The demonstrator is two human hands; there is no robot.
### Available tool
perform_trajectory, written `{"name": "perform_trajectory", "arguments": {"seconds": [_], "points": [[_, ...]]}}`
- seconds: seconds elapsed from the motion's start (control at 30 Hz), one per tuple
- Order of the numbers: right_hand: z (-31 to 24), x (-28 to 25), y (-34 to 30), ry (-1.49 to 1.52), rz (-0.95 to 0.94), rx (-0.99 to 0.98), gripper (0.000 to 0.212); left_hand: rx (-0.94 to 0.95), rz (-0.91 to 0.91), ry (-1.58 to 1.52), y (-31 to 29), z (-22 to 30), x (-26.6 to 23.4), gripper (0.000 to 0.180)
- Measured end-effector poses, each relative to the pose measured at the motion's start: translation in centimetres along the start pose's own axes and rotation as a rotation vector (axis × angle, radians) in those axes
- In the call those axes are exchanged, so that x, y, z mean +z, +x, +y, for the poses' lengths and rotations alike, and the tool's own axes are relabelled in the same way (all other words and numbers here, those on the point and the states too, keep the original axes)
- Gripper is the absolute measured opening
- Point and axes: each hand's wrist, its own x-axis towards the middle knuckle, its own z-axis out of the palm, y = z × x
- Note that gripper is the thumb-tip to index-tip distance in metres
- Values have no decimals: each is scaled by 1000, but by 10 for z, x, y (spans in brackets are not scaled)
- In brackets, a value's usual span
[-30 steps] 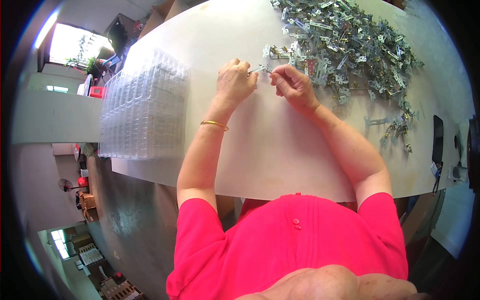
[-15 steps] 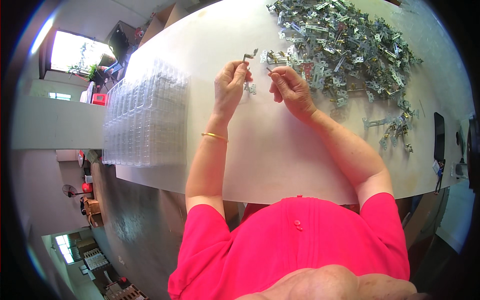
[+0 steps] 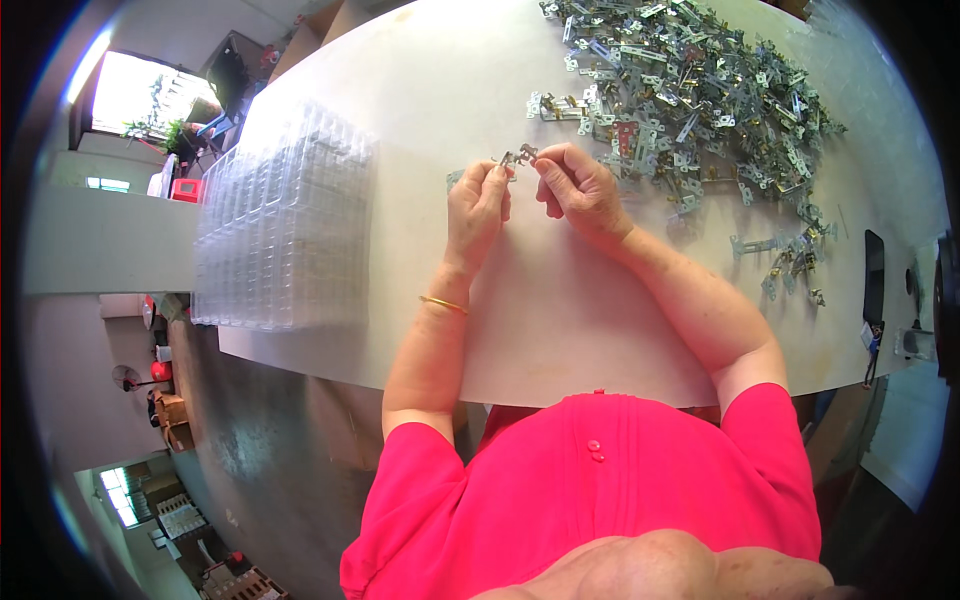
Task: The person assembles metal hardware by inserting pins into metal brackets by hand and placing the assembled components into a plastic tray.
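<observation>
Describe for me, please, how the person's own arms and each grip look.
Both forearms are bare below short, bright pinkish-red fabric sleeves. A thin, rounded, gold-coloured bangle circles the left forearm near the wrist; the right shows none. The left grip and right grip are ungloved human hands. No cables are visible.

Metal fitting (image 3: 514,158), one, small, silver-grey with a darker right end; hand-held.
Thin and irregular in outline, with short bent or projecting parts; finer detail too small to tell. Pose: roughly crosswise, raised over the pale surface (image 3: 560,320), spanning the gap between the left hand (image 3: 478,210) and right hand (image 3: 588,195). Left part gripped between thumb and forefinger; darker right end at the pinched tips of the other hand, contact there partly hidden. A flat grey metal end (image 3: 455,178) shows on the left hand's outer side; whether it belongs to the same piece cannot be told.
</observation>
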Motion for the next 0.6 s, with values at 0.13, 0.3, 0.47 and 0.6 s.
{"name": "perform_trajectory", "arguments": {"seconds": [0.13, 0.3, 0.47, 0.6], "points": [[-3, 1, -1, -94, -4, -6, 14, 184, 120, 181, -2, -9, 0, 18], [-4, 3, -3, -151, 14, -15, 18, 372, 195, 397, -1, -17, -6, 11], [-2, 4, -3, -130, -2, 0, 18, 607, 163, 448, -1, -19, -1, 6], [7, 4, -2, -182, 8, -52, 12, 539, 136, 443, -3, -16, -4, 5]]}}
